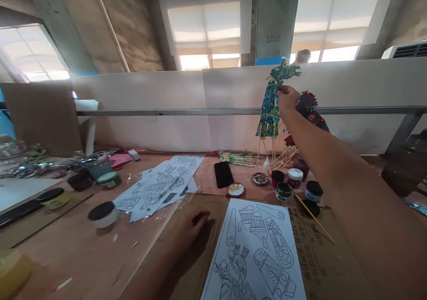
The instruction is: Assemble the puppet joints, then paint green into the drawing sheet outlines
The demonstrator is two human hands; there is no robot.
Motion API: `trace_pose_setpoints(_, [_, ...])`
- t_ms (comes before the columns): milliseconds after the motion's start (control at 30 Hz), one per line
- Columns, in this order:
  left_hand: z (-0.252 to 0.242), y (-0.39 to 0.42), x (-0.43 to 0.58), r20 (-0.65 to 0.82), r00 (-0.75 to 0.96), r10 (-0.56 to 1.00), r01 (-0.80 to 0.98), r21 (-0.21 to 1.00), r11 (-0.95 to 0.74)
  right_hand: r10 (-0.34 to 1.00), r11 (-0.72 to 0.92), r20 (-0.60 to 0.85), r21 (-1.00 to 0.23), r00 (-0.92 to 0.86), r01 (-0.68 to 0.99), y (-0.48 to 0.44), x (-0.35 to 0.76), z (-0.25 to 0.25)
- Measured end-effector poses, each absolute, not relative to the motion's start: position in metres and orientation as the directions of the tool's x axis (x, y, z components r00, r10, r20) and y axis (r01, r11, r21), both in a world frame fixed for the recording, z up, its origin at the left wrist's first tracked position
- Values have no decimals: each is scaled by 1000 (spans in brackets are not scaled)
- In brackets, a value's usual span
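My right hand [288, 99] is stretched far forward, thumb and fingers pinching the edge of a blue-green glittery paper puppet [268, 108] on thin sticks. The puppet stands upright at the back of the table. Just behind my right wrist is a red and dark glittery paper figure [308, 106], partly covered by my arm. My left hand [196, 222] rests on a cardboard sheet [210, 206], fingers curled in and no object visible in them. Beside it lies a white sheet with printed line drawings [256, 251] of puppet parts.
Paint jars [283, 192], a thin yellow-handled brush [315, 217] and lids of sequins [235, 189] sit beyond the sheet. A black phone [223, 174], a stick bundle [236, 158] and more drawings [163, 184] lie further back. A white-lidded glue bottle [266, 165] stands near the puppet.
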State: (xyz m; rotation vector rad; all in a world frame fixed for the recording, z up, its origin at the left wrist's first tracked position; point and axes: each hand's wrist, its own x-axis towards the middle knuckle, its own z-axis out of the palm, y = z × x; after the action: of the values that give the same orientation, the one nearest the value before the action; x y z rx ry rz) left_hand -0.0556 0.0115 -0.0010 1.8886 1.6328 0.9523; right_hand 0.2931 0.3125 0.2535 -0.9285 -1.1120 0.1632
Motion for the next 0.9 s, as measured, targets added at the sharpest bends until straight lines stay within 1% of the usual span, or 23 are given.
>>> trace_pose_setpoints(133, [0, 11, -54, 188, 40, 981, 651, 740, -169, 555, 623, 671, -727, 492, 290, 311, 279, 242])
trace_pose_setpoints(233, [1, 10, -52, 182, 29, 983, 648, 746, -157, 548, 633, 678, -719, 489, 287, 311, 273, 245])
trace_pose_setpoints(433, [6, 8, -51, 166, 34, 986, 647, 748, -148, 495, 728, 728, -645, 474, 231, 308, 270, 281])
trace_pose_setpoints(633, [0, 7, -49, 212, -4, 977, 611, 774, -165, 536, 754, 759, -627, 369, 194, 291, 246, 318])
trace_pose_setpoints(733, [3, 6, -52, 248, -106, 963, 577, 804, -143, 586, 734, 751, -651, 304, 195, 267, 223, 330])
trace_pose_setpoints(767, [8, 6, -55, 266, -182, 947, 559, 820, -123, 611, 729, 745, -662, 268, 175, 257, 214, 332])
trace_pose_setpoints(800, [14, 6, -59, 285, -220, 933, 535, 835, -129, 624, 736, 741, -664, 248, 131, 245, 205, 334])
trace_pose_setpoints(833, [24, 6, -63, 320, -257, 912, 495, 854, -160, 644, 735, 729, -674, 233, 76, 234, 195, 334])
trace_pose_setpoints(900, [51, 7, -72, 410, -353, 841, 365, 888, -280, 668, 743, 734, -668, 127, -47, 209, 175, 332])
